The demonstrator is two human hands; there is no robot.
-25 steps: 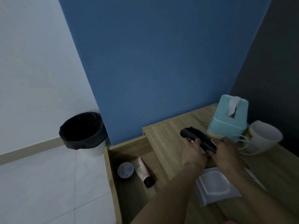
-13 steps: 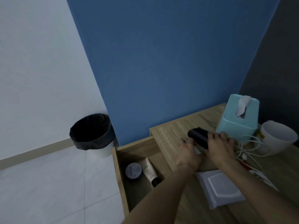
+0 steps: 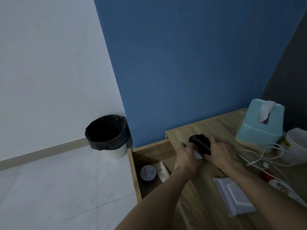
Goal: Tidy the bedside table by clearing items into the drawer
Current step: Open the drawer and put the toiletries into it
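So the black gadget (image 3: 200,144) is up off the bedside table (image 3: 216,126), held between both hands near the table's far-left corner. Its long axis runs diagonally, far-left end pointing at the blue wall, near-right end buried in the right hand (image 3: 219,151), which is wrapped round it. The left hand (image 3: 188,159) is curled on a pale piece (image 3: 197,155) pressed against the gadget's near side; can't tell what that piece is.

What matters is that the open drawer (image 3: 132,170) sits left of and lower than the hands, with a round tin (image 3: 148,173) and a tube (image 3: 162,170) already in it. The left hand is the nearer one, so my guess is the gadget goes that way, leftward and down.

Versus a second ago, the gadget shows less of its length, the right hand covers more of it, and the left hand has closed in. The cable (image 3: 259,150) and wipes pack (image 3: 235,196) haven't moved on the table.
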